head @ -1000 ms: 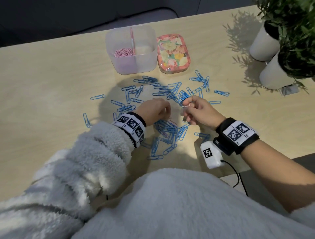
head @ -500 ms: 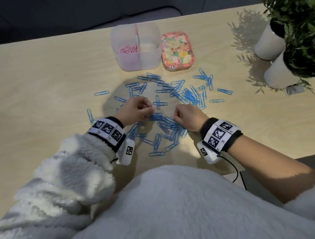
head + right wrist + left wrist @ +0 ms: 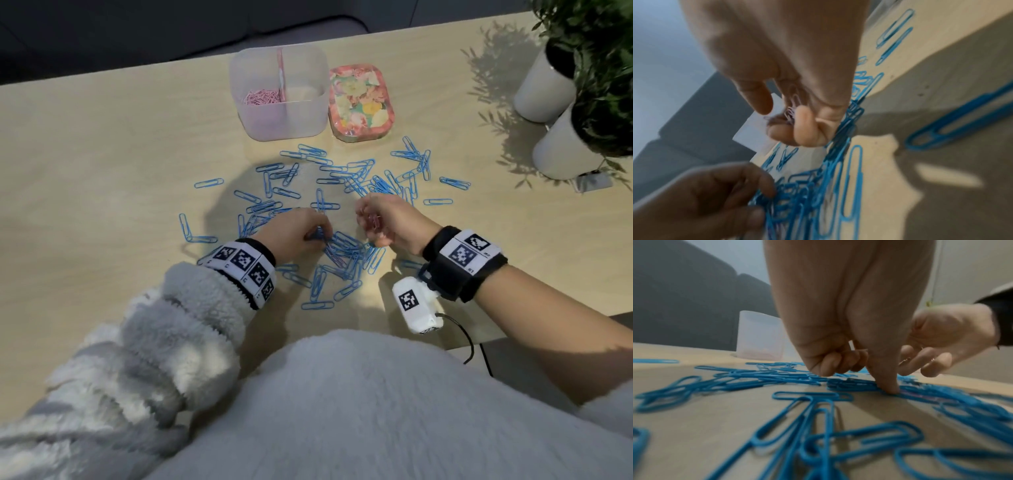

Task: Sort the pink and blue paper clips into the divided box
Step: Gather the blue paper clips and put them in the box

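Pink paper clips sit bunched in our curled right hand; our left hand, fingers curled, pokes blue paper clips on table.

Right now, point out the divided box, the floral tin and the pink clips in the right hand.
divided box (image 3: 310,113), head view, front wall.
floral tin (image 3: 361,101), head view, lid centre.
pink clips (image 3: 792,105), right wrist view, loops between the curled fingers.
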